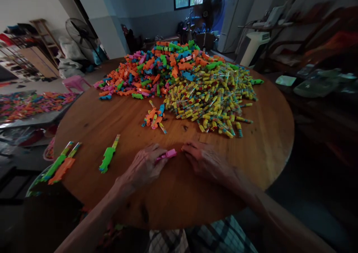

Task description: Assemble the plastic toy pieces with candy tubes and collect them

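Note:
Close to the front of a round wooden table [92, 122], my left hand [147, 163] grips a pink plastic piece [170, 153] whose end points right. Just right of it, my right hand [200, 158] is closed with its fingertips together. A tiny orange-yellow bit shows at those fingertips, too small to name; the hand hides the rest. The pink piece and my right hand are a small gap apart. Left of my left hand lies a green piece [107, 159] with a yellow tube in its end.
Colourful plastic pieces [148, 72] are heaped at the back, beside a pile of yellow-capped tubes [212, 92]. A small cluster [154, 117] lies ahead of my hands. Green and orange pieces [63, 167] with tubes sit at the left edge, above a basket.

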`<state>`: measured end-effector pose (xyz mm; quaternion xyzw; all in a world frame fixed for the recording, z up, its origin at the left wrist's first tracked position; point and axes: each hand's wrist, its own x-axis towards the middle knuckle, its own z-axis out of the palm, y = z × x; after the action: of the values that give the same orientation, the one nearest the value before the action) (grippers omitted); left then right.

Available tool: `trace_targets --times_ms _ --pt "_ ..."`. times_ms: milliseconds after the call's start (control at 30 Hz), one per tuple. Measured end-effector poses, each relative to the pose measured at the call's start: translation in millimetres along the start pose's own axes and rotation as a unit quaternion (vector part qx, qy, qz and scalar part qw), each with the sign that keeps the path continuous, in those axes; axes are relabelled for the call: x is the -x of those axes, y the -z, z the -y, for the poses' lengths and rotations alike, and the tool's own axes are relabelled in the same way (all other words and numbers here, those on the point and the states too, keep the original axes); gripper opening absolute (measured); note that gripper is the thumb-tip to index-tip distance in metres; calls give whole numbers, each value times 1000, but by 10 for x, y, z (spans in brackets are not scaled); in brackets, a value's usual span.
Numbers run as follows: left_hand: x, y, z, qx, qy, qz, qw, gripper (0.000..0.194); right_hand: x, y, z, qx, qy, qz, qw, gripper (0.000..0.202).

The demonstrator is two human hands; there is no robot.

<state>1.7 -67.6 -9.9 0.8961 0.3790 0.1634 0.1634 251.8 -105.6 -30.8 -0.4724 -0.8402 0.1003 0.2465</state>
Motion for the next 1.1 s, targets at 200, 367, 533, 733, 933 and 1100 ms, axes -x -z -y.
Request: trace_targets --times_ms 200,367,533,733,933,1100 --pt "-42 -19 -11 -1 -19 -6 1000 17 -63 -34 10 -7 -5 13 1000 25" --pt "-49 -29 13 10 -28 -6 1000 18 -89 -110 51 28 -25 26 999 23" --pt "-45 -64 19 16 -29 -11 999 16 -60 -134 51 26 -7 19 999 27" --pt "-44 -88 4 -21 -47 -22 998 18 -34 -147 -3 -26 23 -23 999 25" --pt "-50 -47 -14 -103 -59 -40 992 27 -2 -225 -40 10 58 -23 998 22" --pt "-48 -60 55 -57 -72 -30 995 26 -21 -243 -51 6 48 -21 999 31"
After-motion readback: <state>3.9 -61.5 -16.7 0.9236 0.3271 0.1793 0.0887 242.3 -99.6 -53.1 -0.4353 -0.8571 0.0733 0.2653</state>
